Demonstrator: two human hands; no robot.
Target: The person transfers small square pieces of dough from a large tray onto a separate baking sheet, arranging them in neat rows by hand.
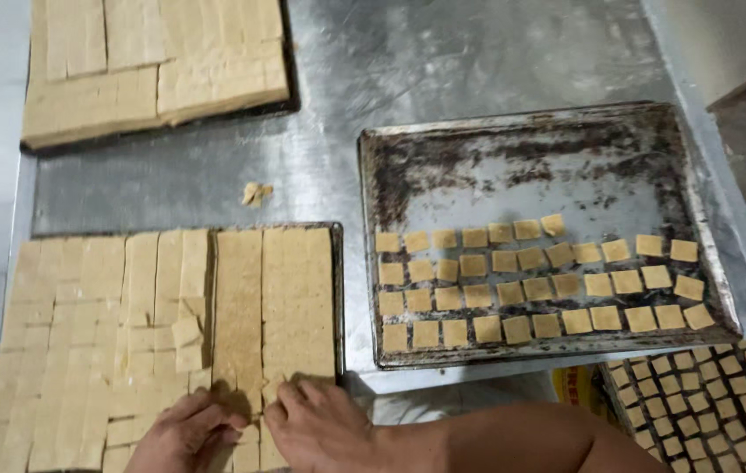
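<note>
At a steel worktable (215, 175), a person's two bare hands work the near edge of a slab of cut dough (162, 333), which lies on a dark tray at roughly 8 o'clock in the head view. The left hand (184, 434), at about 7 o'clock, lies knuckles up with its fingers curled down onto the small dough squares; whether it has pinched one up cannot be told. The right hand (316, 425), just beside it at 6 o'clock, rests palm down, fingers bent and pressing on the slab's lower right corner, its forearm running off toward 4 o'clock. The slab is scored into long strips on its right side and into small squares on its left.

At 3 o'clock sits a worn, blackened baking sheet (522, 149), its near half filled with four rows of separated dough squares (530, 289), its far half bare metal. A second dough slab (154, 61) fills a tray at 11 o'clock. A lone scrap of dough (256, 194) lies on the table between the two slabs. At 5 o'clock, below the table edge, another tray of squares (706, 403) shows partly.
</note>
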